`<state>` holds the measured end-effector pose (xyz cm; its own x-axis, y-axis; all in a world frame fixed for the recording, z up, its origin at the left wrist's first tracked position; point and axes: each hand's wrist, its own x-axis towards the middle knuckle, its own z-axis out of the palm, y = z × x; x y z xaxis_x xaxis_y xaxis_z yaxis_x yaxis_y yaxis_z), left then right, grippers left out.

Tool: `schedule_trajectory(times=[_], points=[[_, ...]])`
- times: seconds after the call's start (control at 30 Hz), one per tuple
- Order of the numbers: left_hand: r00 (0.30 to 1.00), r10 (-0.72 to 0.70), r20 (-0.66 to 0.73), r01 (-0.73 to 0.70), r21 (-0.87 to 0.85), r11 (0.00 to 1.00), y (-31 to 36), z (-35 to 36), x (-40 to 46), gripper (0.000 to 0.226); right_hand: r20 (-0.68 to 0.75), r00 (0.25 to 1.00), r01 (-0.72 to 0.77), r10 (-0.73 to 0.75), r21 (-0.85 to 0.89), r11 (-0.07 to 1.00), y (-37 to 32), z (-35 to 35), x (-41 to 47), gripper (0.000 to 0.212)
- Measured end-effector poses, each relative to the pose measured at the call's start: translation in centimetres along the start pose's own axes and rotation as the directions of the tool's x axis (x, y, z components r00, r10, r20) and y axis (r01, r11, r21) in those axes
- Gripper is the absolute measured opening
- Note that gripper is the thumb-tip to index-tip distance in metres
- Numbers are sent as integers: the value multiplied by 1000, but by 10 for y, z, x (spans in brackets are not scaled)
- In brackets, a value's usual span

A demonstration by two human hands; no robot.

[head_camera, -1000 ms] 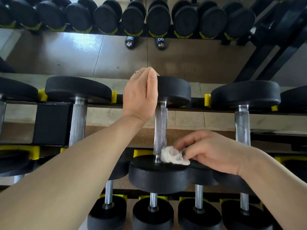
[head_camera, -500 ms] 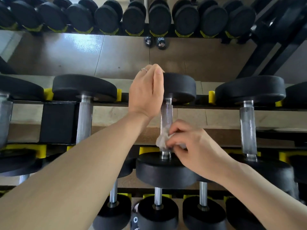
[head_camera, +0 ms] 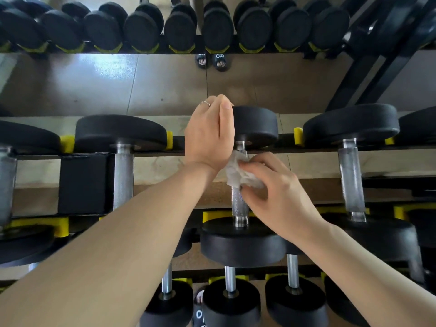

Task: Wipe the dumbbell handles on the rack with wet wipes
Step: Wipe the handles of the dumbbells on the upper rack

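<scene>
A black dumbbell lies on the top rack tier, its knurled steel handle (head_camera: 239, 204) running away from me between a far head (head_camera: 256, 125) and a near head (head_camera: 243, 244). My left hand (head_camera: 210, 135) grips the left edge of the far head, a ring on one finger. My right hand (head_camera: 276, 192) presses a crumpled white wet wipe (head_camera: 238, 172) around the upper part of the handle, just below the far head. The lower part of the handle is bare.
Neighbouring dumbbells lie to the left (head_camera: 122, 175) and right (head_camera: 351, 178) on the same tier with yellow cradles (head_camera: 298, 135). Smaller dumbbells (head_camera: 230, 300) sit on the lower tier. A mirror behind reflects a row of dumbbells (head_camera: 217, 29) and sandalled feet.
My right hand has slid the wipe along the handle from the near head up toward the far head. The left hand has stayed on the far head.
</scene>
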<state>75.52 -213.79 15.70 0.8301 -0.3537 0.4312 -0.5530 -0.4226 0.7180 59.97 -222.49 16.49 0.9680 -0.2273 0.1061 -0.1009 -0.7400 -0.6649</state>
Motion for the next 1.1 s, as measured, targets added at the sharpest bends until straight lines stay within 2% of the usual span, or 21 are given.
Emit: schedule_trajectory(times=[0.07, 0.27, 0.33, 0.47, 0.57, 0.63, 0.67, 0.73, 0.77, 0.83, 0.97, 1.1], points=[[1000, 3, 4, -3, 1, 1000, 0, 1, 0, 31, -22, 1000, -7, 7, -21, 1000, -4, 2, 1, 37], [1000, 9, 6, -9, 15, 1000, -3, 1, 0, 35, 9, 999, 52, -51, -261, 964, -11, 9, 9, 21], [1000, 8, -4, -8, 12, 1000, -2, 1, 0, 37, 43, 995, 93, -85, -241, 966, -10, 8, 7, 19], [1000, 16, -17, -16, 2, 1000, 0, 1, -1, 35, 216, 962, 212, -169, -196, 957, -8, 1, 4, 9], [1000, 3, -8, -3, 8, 1000, 1, 1, 0, 32, 260, 952, 189, -159, -94, 978, -4, -8, -1, 10], [1000, 7, -12, -7, 12, 1000, 1, 0, 0, 31, 200, 979, 47, -49, 16, 999, -6, -15, 0, 24], [1000, 1, -14, 0, 18, 1000, 1, 1, 0, 31, 128, 991, -50, 41, 69, 996, -7, -16, 3, 32], [999, -38, -11, 38, 33, 999, 3, 1, 0, 30, -69, 973, -208, 222, 166, 964, -8, -14, 14, 31], [999, -54, -8, 54, 41, 998, 3, 1, 0, 30, -154, 957, -223, 248, 160, 961, -8, -10, 21, 26], [999, -47, -6, 47, 43, 998, 5, 1, -2, 30, -205, 957, -188, 204, 95, 977, -11, 0, 27, 22], [999, -10, -37, 10, 17, 1000, 4, 0, -1, 34, -80, 992, -88, 98, 111, 990, -10, 7, 14, 27], [999, 9, -47, -8, 22, 1000, 5, 2, 0, 35, 56, 997, -65, 58, 138, 988, 2, -5, 16, 27]])
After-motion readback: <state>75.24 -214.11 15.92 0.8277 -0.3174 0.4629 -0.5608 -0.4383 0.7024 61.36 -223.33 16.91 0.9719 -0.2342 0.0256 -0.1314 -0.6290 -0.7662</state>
